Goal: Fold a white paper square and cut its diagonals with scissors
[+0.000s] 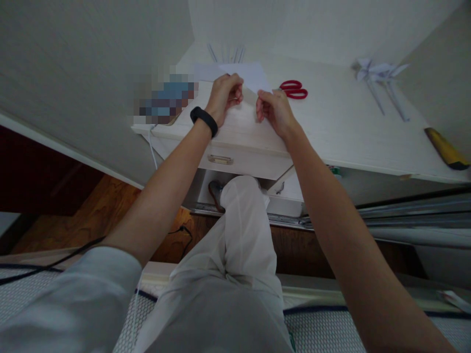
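Note:
Both my hands are above the front of the white desk [331, 117], close together with fingers pinched. Between them shows a small pale piece of paper [250, 96], hard to tell from the white desktop. My left hand [225, 95], with a black band on its wrist, pinches its left side. At its right side are the closed thumb and fingers of my right hand [276, 109]. White paper sheets [253, 73] lie flat just behind the hands. Red-handled scissors [293, 89] rest beside my right hand, their blades mostly hidden by it.
Folded paper shapes on stick-like stems [382, 78] lie at the right back. Several thin rolled sticks [226, 53] lie behind the sheets. A yellow and black tool [446, 148] is near the right edge. A blurred-out object [167, 100] stands left. Below is a drawer handle [220, 160].

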`<state>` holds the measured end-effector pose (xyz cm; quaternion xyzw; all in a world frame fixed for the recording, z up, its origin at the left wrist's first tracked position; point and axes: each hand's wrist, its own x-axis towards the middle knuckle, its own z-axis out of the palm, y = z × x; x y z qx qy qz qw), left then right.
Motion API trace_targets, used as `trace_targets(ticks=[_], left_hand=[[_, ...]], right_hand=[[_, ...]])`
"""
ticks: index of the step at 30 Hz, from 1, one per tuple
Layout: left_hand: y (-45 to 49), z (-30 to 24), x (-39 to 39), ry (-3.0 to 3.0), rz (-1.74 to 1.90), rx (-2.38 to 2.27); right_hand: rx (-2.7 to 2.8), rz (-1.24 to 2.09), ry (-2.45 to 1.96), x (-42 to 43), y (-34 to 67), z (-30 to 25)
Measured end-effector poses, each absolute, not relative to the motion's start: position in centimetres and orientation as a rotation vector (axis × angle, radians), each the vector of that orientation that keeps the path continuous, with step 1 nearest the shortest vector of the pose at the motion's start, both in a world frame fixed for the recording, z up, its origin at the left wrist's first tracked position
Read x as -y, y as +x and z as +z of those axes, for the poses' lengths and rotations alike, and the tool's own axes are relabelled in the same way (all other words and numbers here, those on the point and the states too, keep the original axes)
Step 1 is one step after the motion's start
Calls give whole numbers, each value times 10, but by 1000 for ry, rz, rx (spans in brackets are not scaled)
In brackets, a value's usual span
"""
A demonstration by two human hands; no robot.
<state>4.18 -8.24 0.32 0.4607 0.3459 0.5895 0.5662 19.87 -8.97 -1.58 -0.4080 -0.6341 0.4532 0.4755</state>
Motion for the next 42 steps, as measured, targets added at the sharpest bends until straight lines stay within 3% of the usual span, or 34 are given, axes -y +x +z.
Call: trace_targets(ticks=[7,15,20,27,34,42], left_hand=[[39,7,80,828,1302,-891],[39,9,80,894,1483,-843],[38,13,82,691,1175,-894],[37,15,84,712,1076,-1024],[34,10,76,872,1593,-1034],[34,16,83,688,1090,-1101]], right_hand=[[1529,1128,-1051,89,199,-15],[1578,1126,-959,86,201,-19],[1562,1123,-1000,90,200,-16],[1540,1149,-995,91,199,-15],[1491,1160,-1077,93,197,-13],[1524,1160,-1028,94,197,-12]])
